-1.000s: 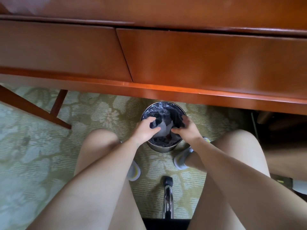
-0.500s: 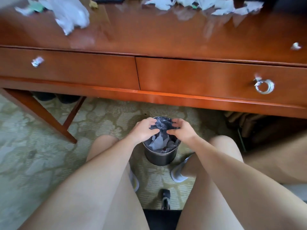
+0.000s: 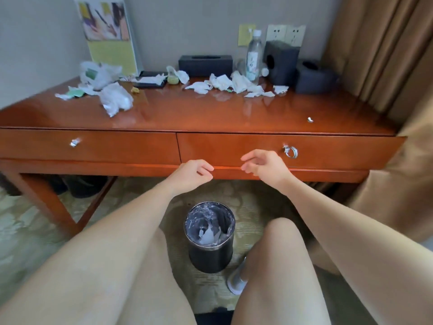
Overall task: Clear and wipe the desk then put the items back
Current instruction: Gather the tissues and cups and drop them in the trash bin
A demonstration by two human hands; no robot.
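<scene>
A glossy wooden desk (image 3: 199, 116) fills the middle of the head view. Crumpled white tissues (image 3: 222, 84) lie along its back, and a crumpled white plastic bag (image 3: 116, 99) sits at the left. On the floor between my legs stands a black bin (image 3: 210, 240) with a liner and some white paper inside. My left hand (image 3: 191, 174) and my right hand (image 3: 264, 166) hover in front of the right drawer, fingers loosely curled, holding nothing.
At the back of the desk stand a black tissue box (image 3: 205, 64), a water bottle (image 3: 254, 57), two dark boxes (image 3: 281, 61) and a propped leaflet (image 3: 109, 34). A ring pull (image 3: 291, 152) hangs on the right drawer. Curtains (image 3: 375, 55) close the right side.
Both hands have let go of the bin's liner and risen to drawer height. My view has tilted up from the floor to the desk top.
</scene>
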